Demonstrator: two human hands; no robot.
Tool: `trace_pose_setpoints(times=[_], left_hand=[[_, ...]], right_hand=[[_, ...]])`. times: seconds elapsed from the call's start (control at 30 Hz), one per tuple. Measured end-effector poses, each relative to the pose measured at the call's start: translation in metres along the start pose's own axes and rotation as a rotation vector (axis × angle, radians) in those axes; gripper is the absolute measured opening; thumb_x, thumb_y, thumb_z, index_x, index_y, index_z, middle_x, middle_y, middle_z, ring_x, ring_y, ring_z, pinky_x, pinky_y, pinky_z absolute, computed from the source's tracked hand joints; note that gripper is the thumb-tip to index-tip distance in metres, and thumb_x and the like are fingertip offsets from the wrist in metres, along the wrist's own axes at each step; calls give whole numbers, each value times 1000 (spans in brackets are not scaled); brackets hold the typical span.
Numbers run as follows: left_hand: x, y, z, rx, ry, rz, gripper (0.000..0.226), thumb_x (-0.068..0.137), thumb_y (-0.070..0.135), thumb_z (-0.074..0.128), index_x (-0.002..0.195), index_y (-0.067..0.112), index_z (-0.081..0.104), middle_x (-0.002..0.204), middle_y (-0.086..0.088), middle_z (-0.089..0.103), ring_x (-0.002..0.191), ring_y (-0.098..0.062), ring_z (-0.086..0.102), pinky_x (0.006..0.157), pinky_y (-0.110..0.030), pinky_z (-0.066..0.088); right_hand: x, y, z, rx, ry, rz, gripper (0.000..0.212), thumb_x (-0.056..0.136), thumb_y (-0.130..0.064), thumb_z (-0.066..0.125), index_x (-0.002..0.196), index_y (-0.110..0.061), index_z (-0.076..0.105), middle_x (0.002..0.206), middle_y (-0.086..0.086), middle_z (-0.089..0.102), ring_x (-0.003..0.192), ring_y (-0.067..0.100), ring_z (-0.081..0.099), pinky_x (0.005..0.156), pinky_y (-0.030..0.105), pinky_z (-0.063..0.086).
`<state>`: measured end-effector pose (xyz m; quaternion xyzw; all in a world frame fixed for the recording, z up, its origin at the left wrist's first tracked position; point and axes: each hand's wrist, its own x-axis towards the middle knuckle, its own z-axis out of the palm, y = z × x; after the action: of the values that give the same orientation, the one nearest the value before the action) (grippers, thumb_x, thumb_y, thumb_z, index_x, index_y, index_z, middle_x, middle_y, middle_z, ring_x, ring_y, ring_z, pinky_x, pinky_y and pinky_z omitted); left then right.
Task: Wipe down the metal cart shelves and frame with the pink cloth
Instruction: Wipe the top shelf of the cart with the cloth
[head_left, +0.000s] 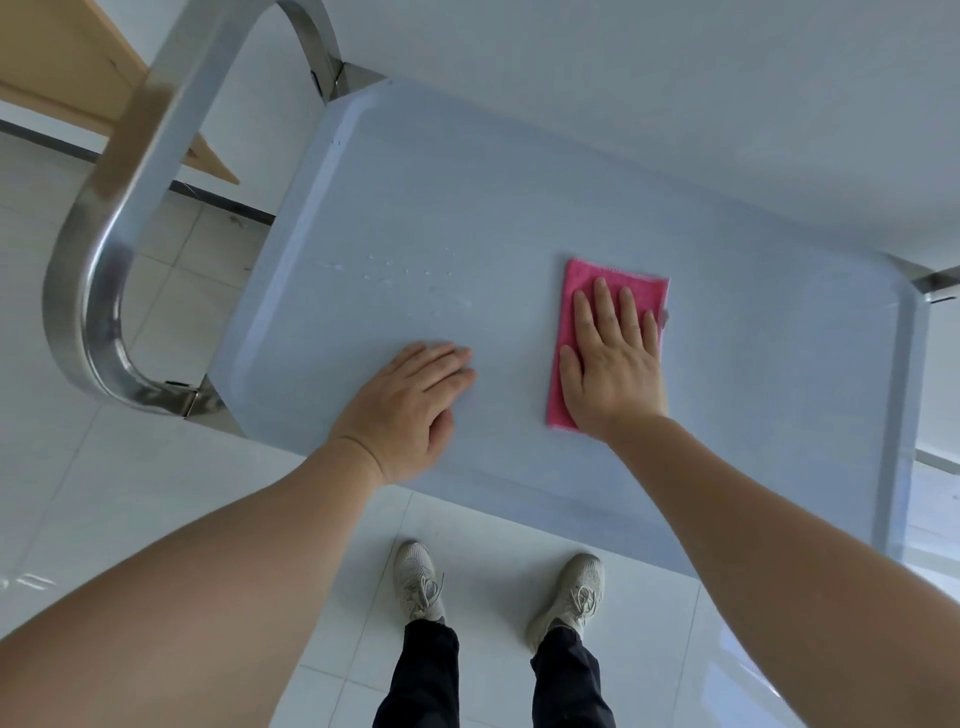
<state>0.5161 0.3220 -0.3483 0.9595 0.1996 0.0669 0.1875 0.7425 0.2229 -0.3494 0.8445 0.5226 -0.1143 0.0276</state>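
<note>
The metal cart's top shelf (519, 197) fills the middle of the head view, a flat pale tray with a raised rim. A folded pink cloth (621, 278) lies on it right of centre. My right hand (613, 358) presses flat on the cloth with straight, spread fingers and covers most of it. My left hand (410, 400) rests flat on the bare shelf near its front edge, to the left of the cloth, with its fingers together. Small water drops (410, 273) sit on the shelf beyond my left hand.
The cart's curved steel handle (109, 218) loops up at the left end. A frame post (935, 283) shows at the right corner. A wooden piece (67, 67) stands at the far left. White floor tiles and my two shoes (498, 587) lie below the shelf's front edge.
</note>
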Motion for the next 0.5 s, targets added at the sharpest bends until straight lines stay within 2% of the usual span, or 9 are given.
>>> trace_pose_setpoints(times=[0.27, 0.5], left_hand=[[-2, 1, 0, 5, -27, -16, 43, 80, 14, 41, 114, 3, 65, 129, -12, 59, 121, -29, 54, 106, -44, 33], [-2, 0, -1, 3, -43, -13, 43, 80, 16, 43, 115, 3, 65, 130, -12, 58, 121, -29, 54, 106, -44, 33]], right_hand=[[52, 20, -12, -6, 43, 110, 67, 91, -43, 20, 152, -17, 15, 161, 6, 10, 147, 31, 6, 119, 47, 2], [94, 34, -20, -24, 62, 155, 67, 91, -43, 20, 152, -16, 15, 160, 8, 11, 146, 33, 8, 118, 51, 3]])
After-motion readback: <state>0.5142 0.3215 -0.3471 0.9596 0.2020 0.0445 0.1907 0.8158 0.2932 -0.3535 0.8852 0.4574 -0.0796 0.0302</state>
